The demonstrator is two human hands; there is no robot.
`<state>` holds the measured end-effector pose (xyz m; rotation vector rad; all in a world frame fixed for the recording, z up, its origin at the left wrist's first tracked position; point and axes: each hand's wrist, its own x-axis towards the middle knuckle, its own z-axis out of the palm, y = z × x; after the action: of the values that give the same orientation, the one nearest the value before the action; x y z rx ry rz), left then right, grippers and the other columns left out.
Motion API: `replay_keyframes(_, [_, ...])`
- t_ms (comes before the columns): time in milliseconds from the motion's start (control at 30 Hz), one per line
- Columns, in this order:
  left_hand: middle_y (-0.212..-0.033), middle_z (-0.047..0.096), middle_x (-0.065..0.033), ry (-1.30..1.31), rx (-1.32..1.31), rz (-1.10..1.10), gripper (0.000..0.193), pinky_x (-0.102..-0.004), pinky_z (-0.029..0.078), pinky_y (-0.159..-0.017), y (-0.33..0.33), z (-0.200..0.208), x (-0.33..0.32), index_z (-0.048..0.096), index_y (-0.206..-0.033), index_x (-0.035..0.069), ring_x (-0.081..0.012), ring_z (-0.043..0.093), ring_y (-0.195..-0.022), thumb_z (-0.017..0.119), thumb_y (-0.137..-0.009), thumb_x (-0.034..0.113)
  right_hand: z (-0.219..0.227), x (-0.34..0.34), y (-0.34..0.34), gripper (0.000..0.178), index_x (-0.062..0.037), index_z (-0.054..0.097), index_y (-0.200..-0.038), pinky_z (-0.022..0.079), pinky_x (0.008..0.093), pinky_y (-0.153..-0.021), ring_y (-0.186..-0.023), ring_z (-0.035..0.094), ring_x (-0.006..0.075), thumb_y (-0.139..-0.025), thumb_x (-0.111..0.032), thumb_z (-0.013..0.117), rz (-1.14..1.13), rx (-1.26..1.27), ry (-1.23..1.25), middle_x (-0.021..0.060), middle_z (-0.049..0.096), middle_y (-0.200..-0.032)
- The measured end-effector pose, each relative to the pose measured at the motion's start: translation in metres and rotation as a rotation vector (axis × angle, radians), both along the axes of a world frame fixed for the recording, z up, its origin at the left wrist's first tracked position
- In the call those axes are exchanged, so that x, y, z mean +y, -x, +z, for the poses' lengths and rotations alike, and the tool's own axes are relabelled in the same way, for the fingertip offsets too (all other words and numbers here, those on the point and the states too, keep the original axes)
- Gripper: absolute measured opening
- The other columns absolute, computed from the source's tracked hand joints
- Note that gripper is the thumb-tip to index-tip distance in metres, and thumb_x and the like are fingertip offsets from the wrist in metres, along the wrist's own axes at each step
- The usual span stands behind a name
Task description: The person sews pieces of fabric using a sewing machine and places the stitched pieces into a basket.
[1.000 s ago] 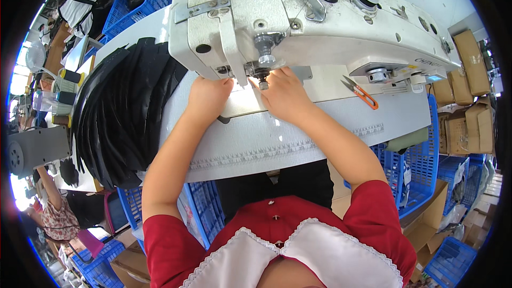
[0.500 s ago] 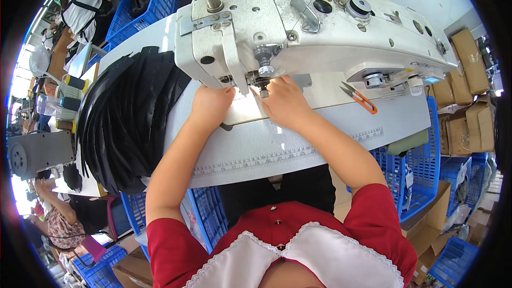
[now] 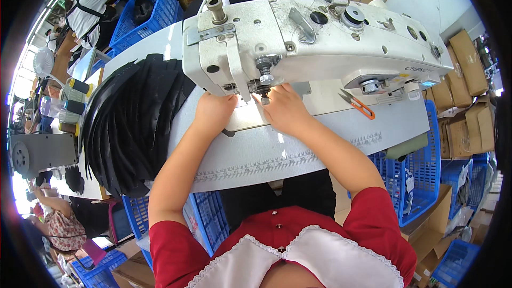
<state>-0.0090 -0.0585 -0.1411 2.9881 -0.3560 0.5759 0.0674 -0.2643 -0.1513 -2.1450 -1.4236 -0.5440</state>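
Both hands work under the head of the sewing machine, at about 12 o'clock from the person's chest. The left hand lies curled, knuckles up, on the bright needle plate; whether it pins anything beneath cannot be told. The right hand sits at 3 o'clock of the left, fingertips bunched close at the needle bar, pinched as if on something very small; glare and the fingers themselves hide what, if anything, they grip.

Judgement on handling: whatever sits at the needle is likely light and limp (thread or thin fabric), so it wants a fingertip pinch close to the needle, with the rest of the hand kept low and away from the point. The machine itself is rigid and heavy, fixed in the counter.

At 9 o'clock of the left hand, a fanned stack of black pieces lies on the counter; they look soft, flat, easily slid and best lifted by an edge. Orange snips lie at 3 o'clock of the right hand. Blue crates stand below the counter.
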Motion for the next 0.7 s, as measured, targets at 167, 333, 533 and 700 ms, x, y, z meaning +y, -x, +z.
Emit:
replay_keyframes(167, [-0.084,0.065,-0.0101,0.038,0.029,0.045,0.005,-0.0428,0.052,-0.071,-0.003,-0.001,0.001,0.062,-0.076,0.003,-0.0296,0.064,-0.08,0.06,-0.077,0.007,-0.001,-0.002,-0.001,0.005,-0.005,0.063,-0.073,0.043,0.0374,-0.091,-0.09,0.055,0.027,-0.068,-0.007,0.063,0.003,0.055,0.077,0.0078,0.059,-0.079])
replay_keyframes(333, [-0.084,0.065,-0.0138,-0.032,0.099,0.127,0.006,-0.0422,0.053,-0.066,-0.006,0.003,-0.009,0.064,-0.078,0.004,-0.0276,0.066,-0.082,0.059,-0.077,0.008,-0.006,-0.003,-0.003,0.007,-0.0029,0.064,-0.075,0.041,0.0424,-0.094,-0.098,0.053,0.0316,-0.072,-0.008,0.063,-0.033,0.106,0.11,0.0133,0.059,-0.089])
replay_keyframes(533, [-0.095,0.066,-0.0129,-0.448,0.08,0.539,0.021,-0.0279,0.051,-0.058,0.026,-0.015,-0.04,0.067,-0.091,0.002,-0.0209,0.063,-0.08,0.061,-0.076,0.015,-0.014,0.004,0.003,0.039,-0.0135,0.065,-0.121,0.038,0.0502,-0.093,-0.101,0.048,0.0382,-0.082,-0.013,0.059,0.002,0.122,0.202,0.0212,0.056,-0.095])
replay_keyframes(700, [-0.115,0.062,-0.0109,-0.061,-0.023,0.613,0.041,-0.0294,0.052,-0.07,0.133,0.007,-0.075,0.06,-0.114,0.0,-0.0217,0.061,-0.096,0.059,-0.075,0.013,-0.009,-0.008,-0.005,0.047,-0.0133,0.056,-0.131,0.034,0.0504,-0.1,-0.114,0.046,0.0371,-0.084,-0.007,0.051,-0.061,0.106,0.349,0.0183,0.058,-0.112])
